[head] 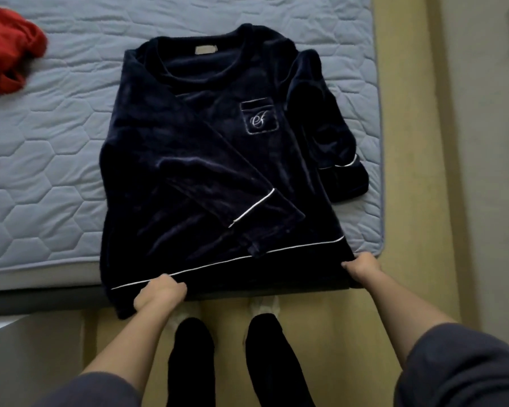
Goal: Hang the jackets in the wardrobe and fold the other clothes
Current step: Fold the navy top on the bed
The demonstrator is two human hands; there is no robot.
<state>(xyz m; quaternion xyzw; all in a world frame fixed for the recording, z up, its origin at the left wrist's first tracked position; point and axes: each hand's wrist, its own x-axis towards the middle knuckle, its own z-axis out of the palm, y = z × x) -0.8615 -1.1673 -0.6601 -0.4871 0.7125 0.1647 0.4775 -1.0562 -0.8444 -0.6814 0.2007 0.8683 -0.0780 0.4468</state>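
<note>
Folding partway done, hanging impossible to judge. Centres on a dark navy velvet pullover (206,160), white-piped and with a monogrammed chest pocket, spread front up on a pale blue quilted mattress (41,148), collar at the far side, hem band draped just over the near edge. Counts one sleeve as done: folded in from the left shoulder and laid slantwise across the chest, cuff down near the hem. Leaves the other sleeve loose, doubled up beside the body at the mattress's right edge (touching the body, not yet laid over it). Finds the left hand (159,292) curled round the hem band toward its left end, fingers closed into the fabric just below the piping, and the right hand (362,265) gripping the hem's right corner, the band stretched between. Reads as either a smoothing tug or the start of lifting the hem toward the collar; cannot say which. Calls next, most likely, for bringing in that right sleeve, then doubling the body over. Notes a crumpled red cloth garment (9,51) at the far left of the mattress, well apart from the pullover, unfolded and untouched. Shows no jacket, no hanger and no wardrobe, so gives nothing on that half of the job.
</note>
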